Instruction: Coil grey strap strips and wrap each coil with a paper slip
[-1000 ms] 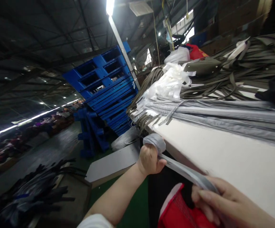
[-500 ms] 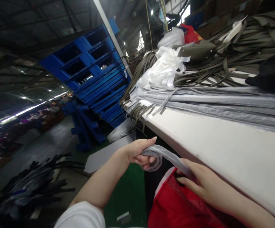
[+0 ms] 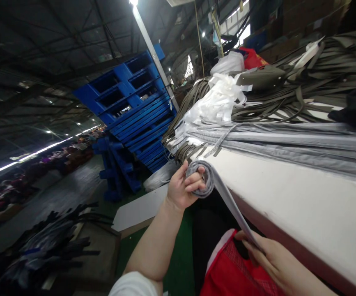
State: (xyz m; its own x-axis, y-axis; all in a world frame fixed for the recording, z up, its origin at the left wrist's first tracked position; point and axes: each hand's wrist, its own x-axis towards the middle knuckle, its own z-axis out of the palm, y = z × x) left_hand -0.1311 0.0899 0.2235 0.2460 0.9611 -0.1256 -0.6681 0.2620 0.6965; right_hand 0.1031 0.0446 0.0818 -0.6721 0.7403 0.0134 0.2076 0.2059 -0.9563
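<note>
A coil of grey fabric strip (image 3: 209, 181) sits around the fingers of my left hand (image 3: 185, 187), which grips it beside the table edge. From the coil the strip's free length runs down to the right, drawn fairly straight. My right hand (image 3: 265, 255) pinches that length between thumb and fingers, low in front of the red cloth (image 3: 236, 271) at my body. The strip's far end is hidden behind my right hand.
On the white table (image 3: 288, 176) lie long grey strips (image 3: 304, 148), a white bundle of strips (image 3: 211, 98) and dark olive straps (image 3: 334, 61). Blue pallets (image 3: 134, 107) stack up behind. Dark strips (image 3: 51, 242) are heaped at lower left; a grey board (image 3: 141, 209) lies nearby.
My left hand has risen with the coil and turned, so the coil's round side shows. My right hand has moved down and right, and the strip between them is longer and straighter.
</note>
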